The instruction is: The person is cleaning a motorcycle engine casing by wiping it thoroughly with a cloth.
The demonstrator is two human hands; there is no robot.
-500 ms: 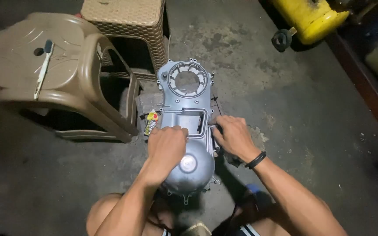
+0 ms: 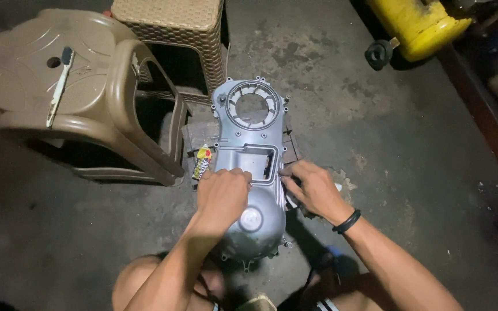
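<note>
Fingers of the left hand [image 2: 221, 194] are curled down over the grey metal engine cover [image 2: 251, 151], pressing on its middle just below the rectangular window; whether they pinch anything small underneath cannot be told, since the knuckles hide the tips. Fingers of the right hand [image 2: 312, 189] are bent and bunched at the cover's right edge, touching the rim beside that same window, and something pale shows at the heel of that hand, too small to name. A black band [image 2: 348, 222] sits on the right wrist.

The cover lies flat on the concrete floor [image 2: 376, 144], between the person's knees and two stools. Its long axis runs straight away from the person: the round domed end is nearest the body, partly under the left hand, and the ring-shaped opening with fins is at the far end, near the woven stool [image 2: 174, 23]. So the left hand rests on top, near the midline, while the right hand comes in from the side; both meet the cover at about the same place along its length.

Just left of the cover lies a small yellow and red packet [image 2: 202, 162], touching or nearly touching its edge. A brown plastic stool [image 2: 87, 103] stands further left with a brush [image 2: 60, 86] lying on its seat. A yellow tank [image 2: 416, 26] sits well apart at the far right.
</note>
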